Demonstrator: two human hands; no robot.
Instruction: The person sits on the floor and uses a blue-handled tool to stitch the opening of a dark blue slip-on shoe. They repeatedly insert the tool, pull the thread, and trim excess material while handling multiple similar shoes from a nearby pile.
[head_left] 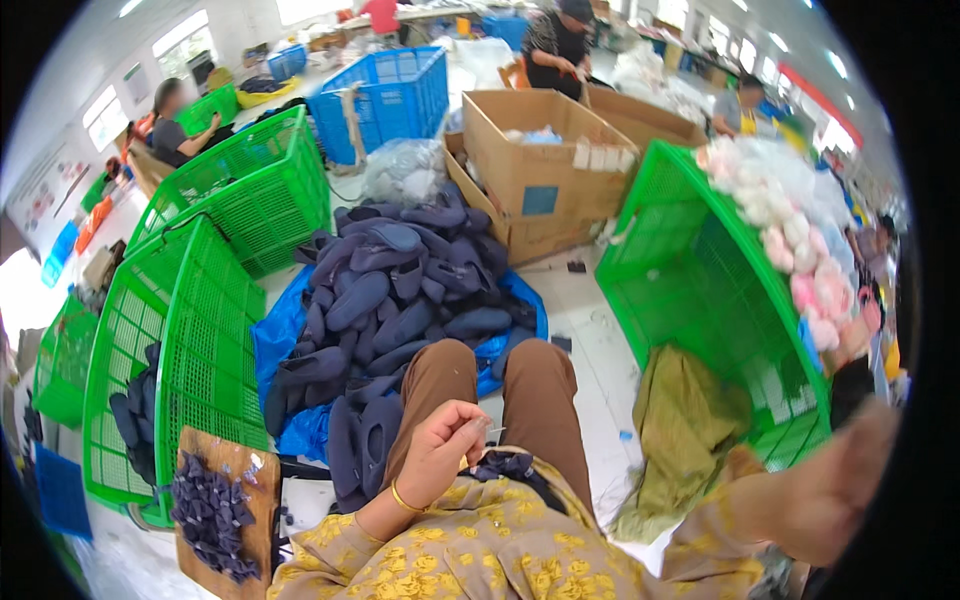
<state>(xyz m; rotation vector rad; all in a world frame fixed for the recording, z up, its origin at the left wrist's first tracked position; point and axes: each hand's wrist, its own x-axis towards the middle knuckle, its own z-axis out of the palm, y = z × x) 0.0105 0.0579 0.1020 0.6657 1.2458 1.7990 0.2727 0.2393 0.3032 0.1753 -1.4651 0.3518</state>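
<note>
My left hand (440,455) is over my lap, closed in a pinch with thumb and forefinger together. A thin pale sliver shows at its fingertips, too small to name. Just below lies a dark navy piece of cloth (512,467) on my lap. Stretched far out to the right, my right hand (835,485) is smeared by motion, and its fingers cannot be read. Past my knees, a big heap of navy slip-on shoes (400,270) rests on a blue sheet (270,335). Small dark fabric bows (210,515) cover part of a wooden board (262,500) at my left.
Green crates (215,350) stand on the left, one holding dark shoes. A tipped green crate (690,260) is at right, with olive cloth (685,420) over its edge and pastel plush pieces (800,250) behind. Beyond the heap are cardboard boxes (540,185) and a blue crate (390,100). Several people sit farther off.
</note>
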